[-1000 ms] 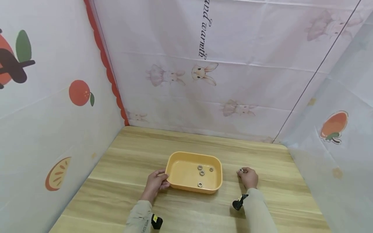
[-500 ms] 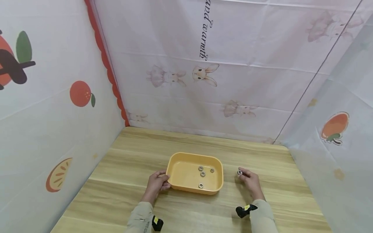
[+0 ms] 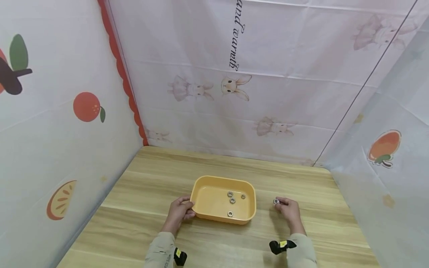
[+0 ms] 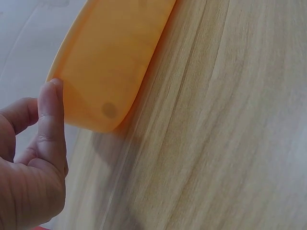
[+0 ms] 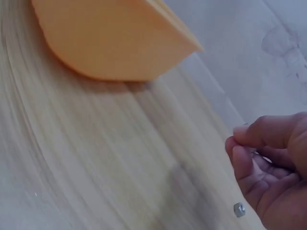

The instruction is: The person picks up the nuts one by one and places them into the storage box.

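Observation:
A yellow plastic tray (image 3: 214, 218) stands on the table with several metal nuts (image 3: 232, 200) inside, toward its right half. My left hand (image 3: 177, 213) grips the tray's left end, thumb at the rim; the left wrist view shows that hand (image 4: 38, 153) against the tray's outer wall (image 4: 110, 62). To the right of the tray, my right hand (image 3: 290, 213) pinches a metal nut (image 3: 276, 201) at the fingertips. In the right wrist view the fingers of the right hand (image 5: 273, 167) largely hide the pinched nut. Another nut (image 5: 239, 209) shows below this hand there.
The light wooden table (image 3: 161, 178) carries the tray. Printed cloth walls rise at the back (image 3: 207, 123), left (image 3: 100, 156) and right (image 3: 365, 186). A black wrist camera (image 3: 282, 246) sits by the right sleeve, another camera (image 3: 180, 257) by the left.
My right hand has turned and drawn slightly toward me, with the nut between its fingertips. The left hand and the tray stay in place.

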The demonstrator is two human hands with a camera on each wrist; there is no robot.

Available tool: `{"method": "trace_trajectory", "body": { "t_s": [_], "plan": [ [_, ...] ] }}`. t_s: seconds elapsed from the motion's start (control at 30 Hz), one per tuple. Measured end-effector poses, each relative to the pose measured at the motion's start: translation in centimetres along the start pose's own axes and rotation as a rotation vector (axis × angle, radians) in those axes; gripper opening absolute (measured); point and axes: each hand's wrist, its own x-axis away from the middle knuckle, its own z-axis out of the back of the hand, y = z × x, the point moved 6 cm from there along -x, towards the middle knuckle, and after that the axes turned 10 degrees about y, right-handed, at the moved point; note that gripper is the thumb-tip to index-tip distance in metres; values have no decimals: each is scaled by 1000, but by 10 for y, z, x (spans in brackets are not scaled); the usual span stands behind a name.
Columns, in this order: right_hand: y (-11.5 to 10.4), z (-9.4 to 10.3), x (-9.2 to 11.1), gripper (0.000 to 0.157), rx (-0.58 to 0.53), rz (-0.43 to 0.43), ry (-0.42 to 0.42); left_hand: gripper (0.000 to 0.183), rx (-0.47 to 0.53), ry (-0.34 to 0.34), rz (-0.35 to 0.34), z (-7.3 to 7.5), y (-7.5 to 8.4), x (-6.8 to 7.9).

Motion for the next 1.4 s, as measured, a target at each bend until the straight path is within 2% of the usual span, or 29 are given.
{"method": "trace_trajectory", "body": {
  "t_s": [0.1, 0.3, 0.5, 0.83, 1.03, 1.23, 1.4],
  "plan": [
    [-6, -2, 9, 35, -57, -54, -19, 41, -2, -1, -2, 0, 0, 0],
    [-14, -8, 21, 33, -66, -140, -91, 41, -2, 5, 14, -1, -2, 0],
    [-28, -15, 30, 34, -45, -152, -139, 37, -9, 17, 14, 0, -2, -1],
    [-47, -41, 40, 28, -30, -107, -197, 33, -6, 17, 14, 0, -4, 2],
    [-64, -60, 42, 25, 72, -45, -265, 33, 3, 30, 14, 1, -4, 0],
    [-77, -74, 40, 18, 193, 32, -315, 34, 2, 15, 4, -3, -2, 0],
    [-81, -87, 36, 16, 281, 83, -359, 35, 4, 19, 1, -4, -1, 1]
  ]
}}
